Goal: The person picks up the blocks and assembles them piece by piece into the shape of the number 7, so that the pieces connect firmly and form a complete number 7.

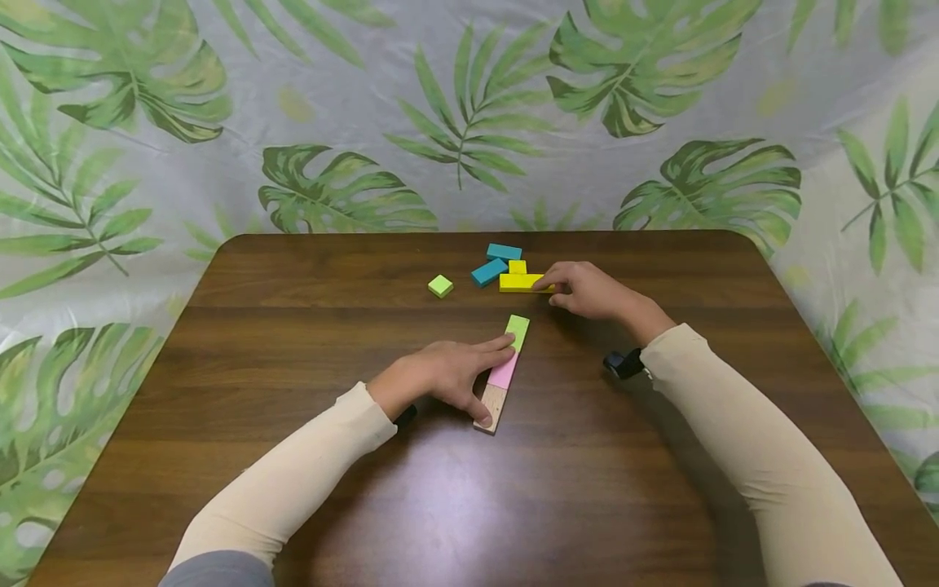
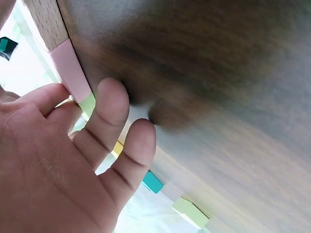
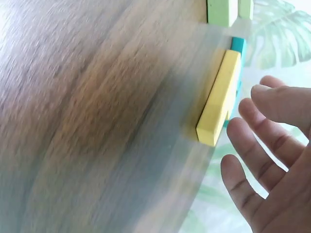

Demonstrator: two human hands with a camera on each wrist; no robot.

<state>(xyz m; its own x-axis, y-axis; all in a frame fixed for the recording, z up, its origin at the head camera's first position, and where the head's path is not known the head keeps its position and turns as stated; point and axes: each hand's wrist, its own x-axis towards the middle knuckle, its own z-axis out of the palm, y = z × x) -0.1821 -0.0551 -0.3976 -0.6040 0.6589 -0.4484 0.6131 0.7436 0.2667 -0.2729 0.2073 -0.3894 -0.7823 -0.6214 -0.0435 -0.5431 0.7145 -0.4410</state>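
A bare wood block (image 1: 490,408), a pink block (image 1: 503,371) and a light green block (image 1: 517,328) lie end to end in one slanting row. My left hand (image 1: 455,372) is spread along the row's left side, its thumb on the wood block and fingertips at the pink and green ones. In the left wrist view two of its fingers (image 2: 141,145) extend over the tabletop. Farther back, my right hand (image 1: 590,289) reaches to the right end of a long yellow block (image 1: 517,283). In the right wrist view its fingers (image 3: 248,141) are loosely bent and apart, beside that block.
Two blue blocks (image 1: 489,272) and a small yellow block (image 1: 517,267) sit just behind the long yellow one. A small green block (image 1: 440,285) lies to their left. The brown wooden table (image 1: 293,326) ends at a leaf-patterned curtain (image 1: 469,106).
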